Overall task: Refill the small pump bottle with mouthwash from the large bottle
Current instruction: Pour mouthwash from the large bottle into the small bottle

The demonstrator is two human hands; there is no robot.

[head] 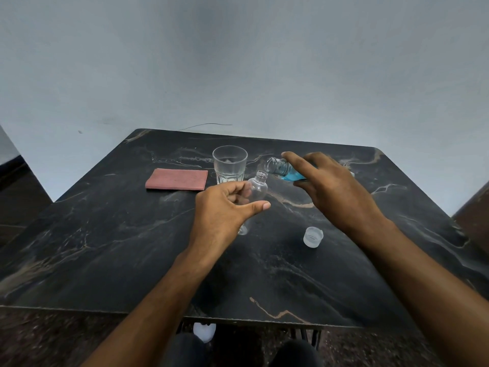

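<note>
Your left hand [225,207] grips the empty small bottle [255,190], tilted; your right hand [330,186] grasps the large mouthwash bottle [283,169], tipped toward its open neck.

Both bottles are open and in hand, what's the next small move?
Probably bring the tilted large bottle closer, so its mouth sits right over the small bottle. The mouths are apart, and the blue liquid is already near the neck.

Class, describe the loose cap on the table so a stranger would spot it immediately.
Start at the dark marble table. Below the right hand stands a small translucent cap. It alone is untouched and squat, unlike the tall drinking glass and flat pink cloth.
</note>
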